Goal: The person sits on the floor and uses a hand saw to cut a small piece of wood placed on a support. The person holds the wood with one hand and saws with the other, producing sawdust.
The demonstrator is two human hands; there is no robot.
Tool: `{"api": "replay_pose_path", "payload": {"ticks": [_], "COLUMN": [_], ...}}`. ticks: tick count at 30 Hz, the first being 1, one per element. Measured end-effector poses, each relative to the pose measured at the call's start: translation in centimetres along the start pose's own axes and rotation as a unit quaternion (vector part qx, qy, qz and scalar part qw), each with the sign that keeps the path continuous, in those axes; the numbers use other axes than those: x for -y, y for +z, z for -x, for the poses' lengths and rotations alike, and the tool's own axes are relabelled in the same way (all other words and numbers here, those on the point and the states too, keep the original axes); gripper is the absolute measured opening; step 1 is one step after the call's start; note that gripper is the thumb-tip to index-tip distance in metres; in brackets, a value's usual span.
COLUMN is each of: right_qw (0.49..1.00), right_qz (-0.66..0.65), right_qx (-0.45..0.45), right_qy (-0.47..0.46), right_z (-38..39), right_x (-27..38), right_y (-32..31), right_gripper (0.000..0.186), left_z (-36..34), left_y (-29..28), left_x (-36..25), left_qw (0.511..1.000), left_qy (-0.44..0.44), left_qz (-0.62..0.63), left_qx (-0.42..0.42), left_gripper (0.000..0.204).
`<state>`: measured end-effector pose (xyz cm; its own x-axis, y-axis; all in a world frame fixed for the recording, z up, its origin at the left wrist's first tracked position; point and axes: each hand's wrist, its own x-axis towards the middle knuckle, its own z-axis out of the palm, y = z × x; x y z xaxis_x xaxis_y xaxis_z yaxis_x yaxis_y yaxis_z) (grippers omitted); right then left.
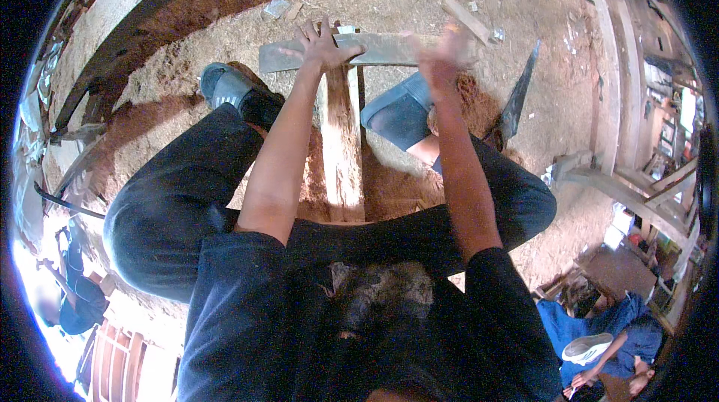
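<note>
A short, slightly curved wooden board [389, 51] lies crosswise in front of me, over an upright wooden beam [342, 140]. With fingers spread, my left hand [323, 48] presses flat on the board's left half. My right hand [443, 57] is at the board's right end, smeared by motion, so its fingers and anything in them cannot be made out. To the right of that hand, a dark pointed blade-like piece [520, 95] stands out from the ground. My feet, in a grey slide sandal [225, 86] on the left and a blue-grey one [401, 111] on the right, flank the beam.
Wood chips and an offcut [468, 20] are scattered on the sawdust-covered ground. A large curved timber [123, 27] is at upper left. Timber framing [622, 192] stands on the right. One person [599, 338] sits at lower right, another [81, 301] is at lower left.
</note>
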<state>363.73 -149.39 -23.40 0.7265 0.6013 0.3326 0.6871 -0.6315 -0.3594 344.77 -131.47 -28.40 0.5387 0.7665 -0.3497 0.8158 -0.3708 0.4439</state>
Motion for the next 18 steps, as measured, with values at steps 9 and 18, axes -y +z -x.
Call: {"api": "replay_pose_path", "payload": {"ticks": [9,18], "right_qw": [0.811,0.83], "right_qz": [0.246,0.223], "right_qx": [0.293,0.361], "right_qy": [0.442,0.362], "right_z": [10.4,8.9], "right_x": [-18.7,-18.8], "right_y": [-5.3,-3.7], "right_gripper": [0.08,0.066], "left_z": [1.4,1.1], "left_y": [-1.6,-2.0], "left_x": [-0.2,0.9], "left_qw": [0.999,0.995], "left_qy": [-0.018,-0.061], "left_qz": [-0.011,-0.023], "left_qx": [0.039,0.073], "left_gripper": [0.133,0.122]}}
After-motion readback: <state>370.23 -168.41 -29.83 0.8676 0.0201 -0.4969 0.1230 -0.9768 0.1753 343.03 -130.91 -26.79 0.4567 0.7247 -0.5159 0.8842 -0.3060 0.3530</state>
